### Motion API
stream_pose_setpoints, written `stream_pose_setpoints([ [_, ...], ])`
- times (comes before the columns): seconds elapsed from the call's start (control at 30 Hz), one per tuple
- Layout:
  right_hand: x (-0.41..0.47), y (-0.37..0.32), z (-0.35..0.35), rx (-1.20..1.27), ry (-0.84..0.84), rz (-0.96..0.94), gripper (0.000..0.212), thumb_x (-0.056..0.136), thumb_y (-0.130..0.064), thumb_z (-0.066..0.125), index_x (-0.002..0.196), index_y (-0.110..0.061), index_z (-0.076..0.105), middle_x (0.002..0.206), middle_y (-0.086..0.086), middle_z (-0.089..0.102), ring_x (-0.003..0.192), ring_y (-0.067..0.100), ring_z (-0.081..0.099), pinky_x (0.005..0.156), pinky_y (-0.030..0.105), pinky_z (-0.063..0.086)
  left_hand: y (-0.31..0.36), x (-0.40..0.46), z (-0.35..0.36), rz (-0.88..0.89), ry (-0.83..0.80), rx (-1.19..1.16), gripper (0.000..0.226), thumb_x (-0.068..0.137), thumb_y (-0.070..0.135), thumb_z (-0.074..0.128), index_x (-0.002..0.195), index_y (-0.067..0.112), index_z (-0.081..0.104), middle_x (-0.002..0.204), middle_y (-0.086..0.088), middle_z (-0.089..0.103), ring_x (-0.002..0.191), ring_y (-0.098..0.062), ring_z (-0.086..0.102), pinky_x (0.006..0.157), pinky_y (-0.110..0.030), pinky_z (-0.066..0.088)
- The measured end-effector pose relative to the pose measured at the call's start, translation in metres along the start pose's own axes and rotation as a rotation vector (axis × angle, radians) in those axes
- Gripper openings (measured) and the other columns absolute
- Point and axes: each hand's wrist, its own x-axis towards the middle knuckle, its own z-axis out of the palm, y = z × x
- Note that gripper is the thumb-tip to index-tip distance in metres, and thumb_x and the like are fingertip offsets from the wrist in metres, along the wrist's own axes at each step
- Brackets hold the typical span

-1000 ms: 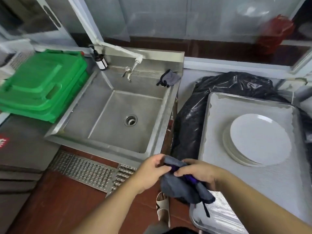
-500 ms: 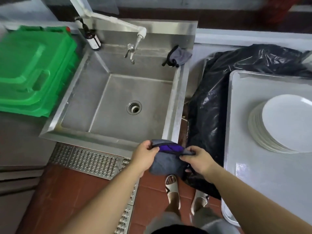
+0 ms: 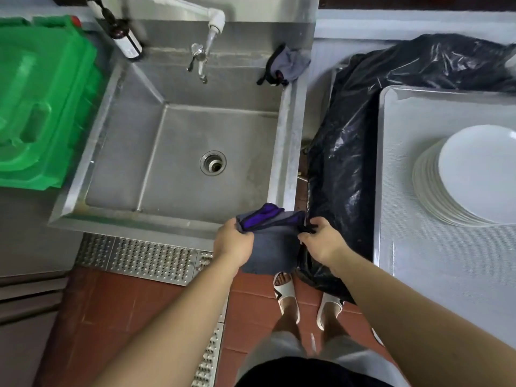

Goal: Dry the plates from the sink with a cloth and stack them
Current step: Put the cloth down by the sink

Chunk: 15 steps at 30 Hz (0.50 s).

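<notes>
Both hands, L hand [image 3: 234, 241] & R hand [image 3: 321, 238], pinch opposite top corners of a grey cloth [image 3: 269, 247], stretched between them just in front of the steel sink [image 3: 289, 129]. White plates [image 3: 474, 177] sit stacked on the surface [image 3: 446, 289] at right, well apart from the cloth.

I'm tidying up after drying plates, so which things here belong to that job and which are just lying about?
Job: grey cloth held by left hand and right hand; plate stack; sink.
Lying about: green crates, black bag, second cloth, bottle.
</notes>
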Motion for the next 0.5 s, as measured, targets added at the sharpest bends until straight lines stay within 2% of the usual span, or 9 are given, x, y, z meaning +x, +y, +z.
stream_pose_setpoints([
  [0.07,-0.004,-0.002,-0.005,-0.010,0.006,-0.012,0.057,0.099,-0.025,0.066,0.151,-0.016,0.046,0.132,0.008,0.068,0.121,0.029,0.063,0.107,0.040,0.048,0.000,-0.003,-0.007,0.036,0.011,0.037,0.026,0.085,0.015,0.062,0.108,0.022,0.071,0.102,-0.003,0.076,0.093,-0.032,0.070,0.082,-0.038,0.058],
  [0.2,-0.018,-0.007,-0.021,-0.024,0.038,-0.073,0.057,0.101,-0.025,0.065,0.152,-0.014,0.044,0.125,0.003,0.068,0.109,0.023,0.063,0.094,0.031,0.048,0.012,-0.014,-0.013,0.097,0.006,0.046,0.026,0.087,0.017,0.063,0.111,0.028,0.067,0.109,0.003,0.072,0.101,-0.028,0.068,0.087,-0.033,0.053],
  [0.27,-0.028,-0.009,-0.035,-0.021,0.068,-0.100,0.058,0.100,-0.029,0.065,0.153,-0.016,0.044,0.139,0.006,0.064,0.110,0.023,0.064,0.084,0.023,0.049,0.025,-0.022,-0.012,0.144,0.002,0.046,0.030,0.088,0.016,0.062,0.116,0.027,0.067,0.106,0.003,0.068,0.101,-0.028,0.066,0.084,-0.030,0.048],
  [0.33,-0.039,-0.007,-0.051,0.003,0.091,-0.106,0.058,0.101,-0.032,0.064,0.154,-0.020,0.044,0.145,0.005,0.060,0.105,0.022,0.065,0.073,0.020,0.047,0.040,-0.029,-0.006,0.188,-0.028,0.031,0.030,0.089,0.016,0.063,0.117,0.027,0.066,0.113,0.002,0.069,0.105,-0.027,0.066,0.089,-0.031,0.049],
  [0.4,-0.049,-0.003,-0.069,0.042,0.105,-0.105,0.057,0.100,-0.033,0.064,0.153,-0.021,0.045,0.144,0.005,0.060,0.104,0.023,0.068,0.082,0.027,0.051,0.057,-0.035,0.003,0.234,-0.068,0.034,0.037,0.091,0.018,0.063,0.128,0.024,0.065,0.126,0.002,0.069,0.113,-0.025,0.065,0.099,-0.034,0.051],
  [0.5,-0.064,0.005,-0.102,0.091,0.162,-0.097,0.054,0.099,-0.032,0.065,0.149,-0.020,0.050,0.141,0.004,0.063,0.111,0.028,0.068,0.100,0.040,0.054,0.084,-0.044,0.018,0.305,-0.122,0.085,0.047,0.091,0.023,0.062,0.138,0.024,0.060,0.136,0.003,0.065,0.116,-0.021,0.064,0.099,-0.032,0.049],
])
